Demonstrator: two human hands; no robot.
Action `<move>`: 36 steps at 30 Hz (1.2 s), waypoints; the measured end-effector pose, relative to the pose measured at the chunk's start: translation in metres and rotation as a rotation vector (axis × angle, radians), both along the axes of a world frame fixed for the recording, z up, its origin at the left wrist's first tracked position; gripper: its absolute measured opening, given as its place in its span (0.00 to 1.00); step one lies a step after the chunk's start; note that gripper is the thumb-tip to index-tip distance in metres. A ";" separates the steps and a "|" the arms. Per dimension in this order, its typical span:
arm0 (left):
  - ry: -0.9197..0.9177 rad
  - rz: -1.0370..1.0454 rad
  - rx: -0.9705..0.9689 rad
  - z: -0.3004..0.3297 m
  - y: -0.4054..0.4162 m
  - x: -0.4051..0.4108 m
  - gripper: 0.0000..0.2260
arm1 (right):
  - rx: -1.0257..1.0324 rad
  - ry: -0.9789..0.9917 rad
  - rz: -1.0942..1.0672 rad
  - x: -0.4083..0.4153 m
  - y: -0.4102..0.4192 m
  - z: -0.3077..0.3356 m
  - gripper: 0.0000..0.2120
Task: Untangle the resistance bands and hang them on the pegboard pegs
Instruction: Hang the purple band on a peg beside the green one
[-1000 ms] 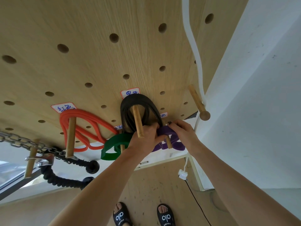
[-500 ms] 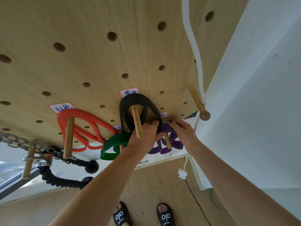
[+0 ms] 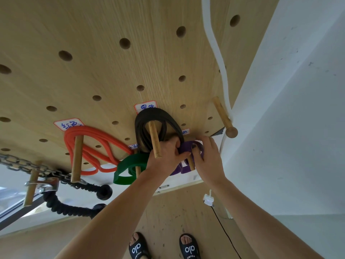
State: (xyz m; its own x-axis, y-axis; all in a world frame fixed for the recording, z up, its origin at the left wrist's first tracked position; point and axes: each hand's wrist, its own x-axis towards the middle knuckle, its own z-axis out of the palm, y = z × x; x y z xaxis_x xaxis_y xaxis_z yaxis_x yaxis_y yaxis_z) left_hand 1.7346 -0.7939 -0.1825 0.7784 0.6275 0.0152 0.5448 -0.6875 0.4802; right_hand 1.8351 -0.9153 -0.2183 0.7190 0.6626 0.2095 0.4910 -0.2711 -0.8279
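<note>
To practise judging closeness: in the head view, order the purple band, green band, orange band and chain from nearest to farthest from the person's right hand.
1. purple band: under the right hand, gripped by it.
2. green band: just beyond the left hand.
3. orange band: further left, on its peg.
4. chain: far left edge.

Bands: orange, black, green, purple; pegboard tan.

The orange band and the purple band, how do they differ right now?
The orange band hangs untouched in several thin loops on its peg; the purple band is wide and flat, held by the left hand and right hand. Orange sits further left. Both hang on the pegboard.
</note>
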 end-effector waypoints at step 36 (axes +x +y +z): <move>-0.005 -0.147 0.113 -0.010 0.002 -0.017 0.13 | -0.327 -0.259 0.130 0.016 0.003 -0.004 0.12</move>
